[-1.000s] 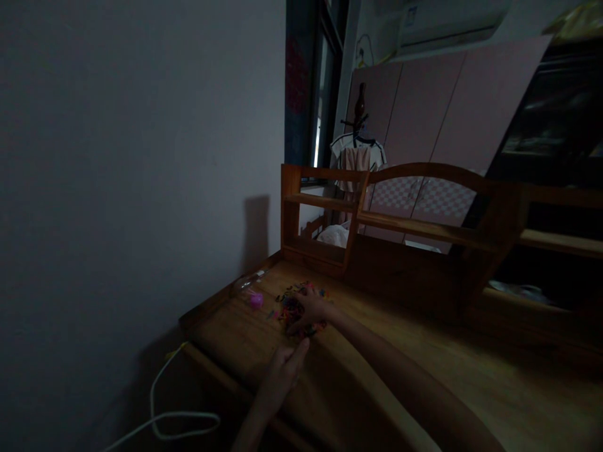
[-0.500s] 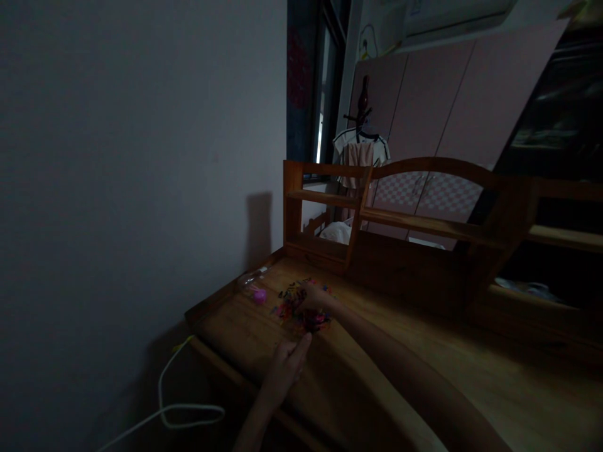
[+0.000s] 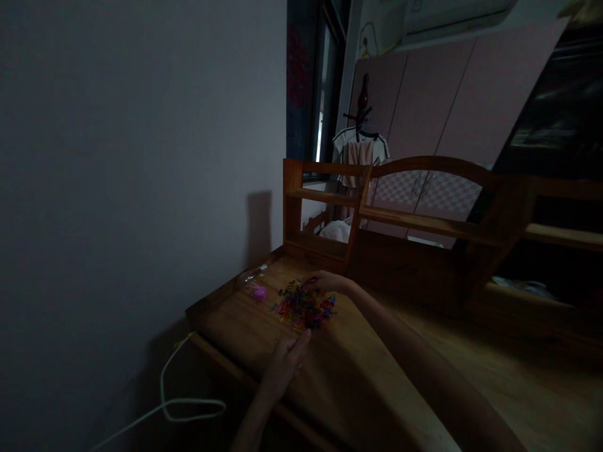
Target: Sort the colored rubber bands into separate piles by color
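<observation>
A loose pile of small, many-coloured pieces [image 3: 305, 306] lies on the wooden desk; they are too small and dark to name. Just in front of the pile is my left hand [image 3: 285, 359], its fingers curled in and the thumb pressed against the index finger. Whatever is in that pinch, if anything, does not show clearly. My right hand [image 3: 328, 282] reaches over from the right to the pile's far edge, fingers pointing down and left at the pieces. Dim light hides how its fingertips are set.
Left of the pile are a pink object [image 3: 259, 293] and a clear plastic container [image 3: 247, 277], close to the wall. A wooden shelf unit [image 3: 324, 199] rises along the desk's back. A pale cable [image 3: 162, 383] hangs beside the desk's left corner.
My right hand has moved from over the middle of the pile back and right to its far edge, uncovering more pieces. My left hand has barely moved.
</observation>
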Tool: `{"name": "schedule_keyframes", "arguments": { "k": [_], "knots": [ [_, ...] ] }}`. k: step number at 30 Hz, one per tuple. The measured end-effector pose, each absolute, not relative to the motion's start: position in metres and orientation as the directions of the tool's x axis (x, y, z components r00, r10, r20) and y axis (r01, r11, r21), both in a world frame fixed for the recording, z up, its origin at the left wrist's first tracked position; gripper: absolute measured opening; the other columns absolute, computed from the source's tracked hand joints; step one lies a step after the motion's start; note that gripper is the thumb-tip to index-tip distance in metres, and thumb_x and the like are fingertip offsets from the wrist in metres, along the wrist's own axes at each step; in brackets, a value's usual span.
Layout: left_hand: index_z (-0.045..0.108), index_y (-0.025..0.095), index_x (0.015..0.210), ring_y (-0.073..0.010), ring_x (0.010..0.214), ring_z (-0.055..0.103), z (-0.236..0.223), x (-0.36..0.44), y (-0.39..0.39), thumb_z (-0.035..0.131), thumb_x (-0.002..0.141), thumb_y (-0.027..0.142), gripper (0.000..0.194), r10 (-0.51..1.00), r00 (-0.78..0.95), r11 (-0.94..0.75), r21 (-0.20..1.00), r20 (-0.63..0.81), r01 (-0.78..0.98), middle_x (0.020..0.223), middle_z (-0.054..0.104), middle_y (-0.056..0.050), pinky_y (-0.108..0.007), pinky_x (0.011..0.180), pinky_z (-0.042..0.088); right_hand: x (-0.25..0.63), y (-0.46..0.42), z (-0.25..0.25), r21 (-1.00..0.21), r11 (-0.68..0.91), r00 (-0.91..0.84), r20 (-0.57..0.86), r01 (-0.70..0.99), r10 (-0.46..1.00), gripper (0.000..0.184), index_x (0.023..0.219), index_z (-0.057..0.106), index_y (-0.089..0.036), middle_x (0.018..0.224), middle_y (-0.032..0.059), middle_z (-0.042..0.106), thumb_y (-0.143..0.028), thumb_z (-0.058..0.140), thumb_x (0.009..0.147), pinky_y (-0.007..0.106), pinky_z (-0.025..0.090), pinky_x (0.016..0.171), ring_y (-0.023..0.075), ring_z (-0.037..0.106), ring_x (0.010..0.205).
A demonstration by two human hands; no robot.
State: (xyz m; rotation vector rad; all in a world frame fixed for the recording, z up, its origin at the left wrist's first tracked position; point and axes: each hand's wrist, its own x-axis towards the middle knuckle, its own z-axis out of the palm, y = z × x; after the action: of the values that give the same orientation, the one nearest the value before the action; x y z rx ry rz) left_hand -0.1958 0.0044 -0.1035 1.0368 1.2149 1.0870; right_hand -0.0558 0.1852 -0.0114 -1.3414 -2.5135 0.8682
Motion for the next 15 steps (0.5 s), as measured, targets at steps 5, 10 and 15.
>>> {"name": "schedule_keyframes", "arguments": {
  "k": [5, 10, 15],
  "knots": [
    [0.025, 0.02, 0.054, -0.004, 0.035, 0.021, -0.098, -0.196, 0.003, 0.059, 0.072, 0.067, 0.061, 0.985, 0.061, 0.163, 0.984, -0.159, -0.066, 0.044, 0.021, 0.009, -0.02, 0.037, 0.012, -0.055, 0.176, -0.012, -0.552, 0.486, -0.637, -0.11, 0.678, 0.763, 0.047, 0.112, 0.067, -0.018, 0.091, 0.0023, 0.07, -0.005, 0.054, 0.068, 0.018, 0.046, 0.062, 0.0141, 0.062, 0.074],
    [0.025, 0.02, 0.054, -0.0034, 0.034, 0.019, -0.102, -0.197, 0.005, 0.057, 0.072, 0.07, 0.062, 0.982, 0.115, 0.16, 0.981, -0.147, -0.11, 0.045, 0.02, 0.009, -0.02, 0.037, 0.009, -0.048, 0.169, -0.005, -0.52, 0.575, -0.658, 0.032, 0.632, 0.753, 0.052, 0.114, 0.067, -0.02, 0.109, 0.0035, 0.069, -0.004, 0.058, 0.065, 0.022, 0.046, 0.081, 0.0183, 0.062, 0.097],
    [0.026, 0.021, 0.056, -0.0034, 0.036, 0.021, -0.105, -0.197, 0.005, 0.058, 0.067, 0.074, 0.063, 0.981, 0.102, 0.18, 0.97, -0.165, -0.162, 0.047, 0.021, 0.009, -0.02, 0.037, 0.009, -0.041, 0.167, -0.002, -0.486, 0.578, -0.623, 0.086, 0.655, 0.777, 0.047, 0.111, 0.069, -0.021, 0.104, 0.003, 0.07, -0.009, 0.065, 0.066, 0.024, 0.046, 0.083, 0.0197, 0.063, 0.096]
  ]
}}
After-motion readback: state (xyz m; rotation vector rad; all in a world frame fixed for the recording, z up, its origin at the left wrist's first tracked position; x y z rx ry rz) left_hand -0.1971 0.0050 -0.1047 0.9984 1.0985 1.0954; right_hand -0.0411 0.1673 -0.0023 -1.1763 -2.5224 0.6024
